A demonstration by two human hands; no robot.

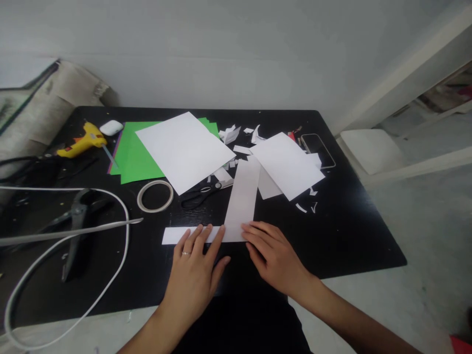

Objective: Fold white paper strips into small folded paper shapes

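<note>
A horizontal white paper strip (170,235) lies near the front of the black table. A wider white paper strip (241,196) meets it and slants away toward the back; whether the two are one folded piece I cannot tell. My left hand (197,263) rests palm down on the horizontal strip, fingers spread. My right hand (273,250) has its fingers stretched out, their tips touching the right edge of the wider strip near its front end. Scissors (201,195) with black handles lie beyond my left hand, their blades reaching the wider strip.
Square white sheets (186,152) overlap green paper (138,152). Paper scraps (231,133) lie between sheets. A tape roll (155,196), a yellow glue gun (85,140), pliers (78,216) and a looped white cable (127,211) occupy the left. A phone (318,150) lies at the right.
</note>
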